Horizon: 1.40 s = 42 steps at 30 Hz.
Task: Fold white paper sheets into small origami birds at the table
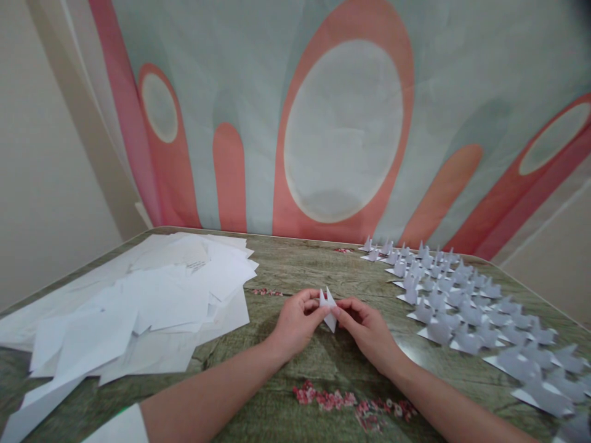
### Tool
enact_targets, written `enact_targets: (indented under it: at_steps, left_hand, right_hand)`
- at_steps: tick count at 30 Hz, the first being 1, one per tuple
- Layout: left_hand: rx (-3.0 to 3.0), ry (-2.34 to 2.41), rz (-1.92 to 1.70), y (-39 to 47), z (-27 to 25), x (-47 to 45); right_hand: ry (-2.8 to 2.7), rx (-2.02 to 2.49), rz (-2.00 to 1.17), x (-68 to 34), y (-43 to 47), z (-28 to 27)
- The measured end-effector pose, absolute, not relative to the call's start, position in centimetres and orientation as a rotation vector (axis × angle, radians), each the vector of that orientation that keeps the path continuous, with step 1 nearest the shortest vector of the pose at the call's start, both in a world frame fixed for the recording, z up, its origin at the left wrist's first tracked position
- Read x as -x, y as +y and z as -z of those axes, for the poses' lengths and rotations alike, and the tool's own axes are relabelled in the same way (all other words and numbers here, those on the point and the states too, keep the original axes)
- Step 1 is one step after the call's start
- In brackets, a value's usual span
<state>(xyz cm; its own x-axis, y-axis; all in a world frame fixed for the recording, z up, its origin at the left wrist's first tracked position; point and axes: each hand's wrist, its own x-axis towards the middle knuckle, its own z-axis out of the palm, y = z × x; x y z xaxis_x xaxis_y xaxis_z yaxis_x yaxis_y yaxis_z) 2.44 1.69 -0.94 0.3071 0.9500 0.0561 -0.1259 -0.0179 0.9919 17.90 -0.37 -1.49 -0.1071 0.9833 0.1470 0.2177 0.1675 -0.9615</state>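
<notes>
A small folded white paper figure with two pointed tips upward and one point downward is held just above the table at the middle. My left hand pinches its left side between thumb and fingers. From the right, my right hand grips the other side with thumb and index finger. Both hands are closed on the same paper, and the fingertips hide part of its folds.
Loose white paper sheets lie in an overlapping pile on the left. Rows of folded white paper figures stand along the right side. The wood-patterned table bears printed pink flowers. A patterned backdrop hangs behind.
</notes>
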Motion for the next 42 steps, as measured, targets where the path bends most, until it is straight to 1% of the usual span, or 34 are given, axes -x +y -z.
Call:
enact_targets:
  at_steps: [9, 22, 32, 42]
  left_hand:
    - [-1.310, 0.863, -1.127, 1.67, 0.93, -2.37]
    - [-1.158, 0.886, -1.133, 2.02, 0.57, -2.28]
    - [-1.063, 0.923, -1.161, 2.06, 0.27, -2.25]
    - [-1.149, 0.869, -1.085, 2.24, 0.49, -1.91]
  right_hand:
    - [-1.727, 1.242, -0.903, -17.73, -0.42, 1.41]
    - [-1.835, 1.251, -0.867, -17.65, -0.54, 1.14]
    - [-1.934, 1.256, -0.739, -17.45, -0.60, 1.45]
    - [-1.895, 1.175, -0.863, -17.51, -0.81, 1.39]
